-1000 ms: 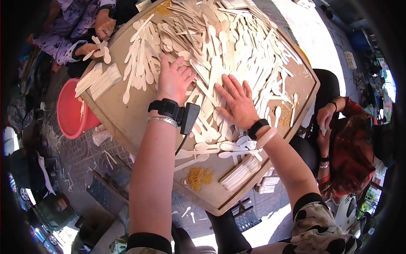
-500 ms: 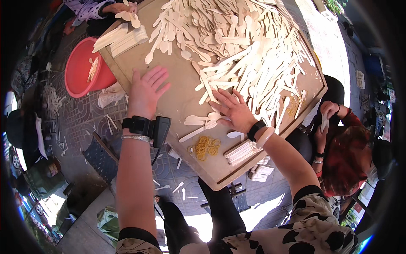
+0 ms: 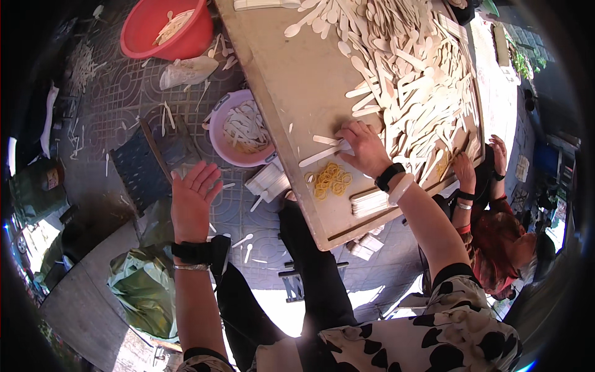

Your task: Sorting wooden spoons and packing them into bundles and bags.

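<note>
A few wooden spoons (image 3: 325,149) were pinned flat under the right hand (image 3: 365,147) on the tabletop (image 3: 291,93), most still heaped beyond it, while the left hand (image 3: 191,201) was held open and empty over the floor.

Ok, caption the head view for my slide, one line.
Right hand presses wooden spoons on a board table beside yellow rubber bands; left hand hovers open off the table near a pink bowl.

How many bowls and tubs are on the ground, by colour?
Red tub: 1
Pink bowl: 1
Total: 2
Both hold pale wooden spoons. The left hand is open above the ground; the right hand rests on spoons on the board.
</note>
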The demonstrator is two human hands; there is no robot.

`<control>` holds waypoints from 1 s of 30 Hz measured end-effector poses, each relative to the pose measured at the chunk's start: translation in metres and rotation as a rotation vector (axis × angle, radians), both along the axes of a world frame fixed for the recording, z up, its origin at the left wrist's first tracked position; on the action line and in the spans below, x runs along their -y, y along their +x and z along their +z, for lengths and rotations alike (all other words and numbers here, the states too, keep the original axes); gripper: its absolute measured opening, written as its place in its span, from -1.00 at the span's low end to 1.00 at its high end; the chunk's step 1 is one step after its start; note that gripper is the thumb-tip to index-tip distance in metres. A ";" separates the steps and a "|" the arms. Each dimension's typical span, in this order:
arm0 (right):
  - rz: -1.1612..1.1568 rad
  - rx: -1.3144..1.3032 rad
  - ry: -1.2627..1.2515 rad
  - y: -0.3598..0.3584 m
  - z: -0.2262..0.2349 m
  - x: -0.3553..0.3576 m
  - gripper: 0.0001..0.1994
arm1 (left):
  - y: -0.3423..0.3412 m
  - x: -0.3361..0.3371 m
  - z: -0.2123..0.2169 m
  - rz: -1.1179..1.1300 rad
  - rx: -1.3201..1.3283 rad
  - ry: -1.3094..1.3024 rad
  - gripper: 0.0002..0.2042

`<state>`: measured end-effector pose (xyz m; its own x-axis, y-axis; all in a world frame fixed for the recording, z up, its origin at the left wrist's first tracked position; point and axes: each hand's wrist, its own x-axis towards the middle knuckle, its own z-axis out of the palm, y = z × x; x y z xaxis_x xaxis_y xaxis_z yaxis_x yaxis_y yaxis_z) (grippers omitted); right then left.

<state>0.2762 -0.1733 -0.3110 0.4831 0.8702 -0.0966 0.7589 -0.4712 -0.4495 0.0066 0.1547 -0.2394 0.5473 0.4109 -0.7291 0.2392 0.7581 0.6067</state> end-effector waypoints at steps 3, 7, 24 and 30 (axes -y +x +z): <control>-0.234 0.024 -0.023 0.014 -0.019 -0.004 -0.78 | -0.053 0.007 0.012 0.031 -0.007 0.011 -0.29; -0.443 0.266 -0.176 0.067 -0.015 0.041 -0.72 | -0.127 0.052 0.016 0.075 -0.105 -0.096 -0.35; 0.295 -0.976 0.150 -0.517 0.128 -0.352 -0.85 | -0.501 0.084 0.092 0.477 -0.127 0.009 -0.44; -0.008 -1.333 -0.568 -0.621 -0.049 -0.438 -0.63 | -0.474 -0.047 0.101 0.776 -0.040 -0.241 -0.68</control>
<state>-0.3451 0.2644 -0.3599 -0.2349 0.5600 -0.7945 -0.0700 -0.8250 -0.5608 -0.4669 0.2018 -0.1379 0.1434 0.4916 -0.8589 -0.3899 0.8258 0.4075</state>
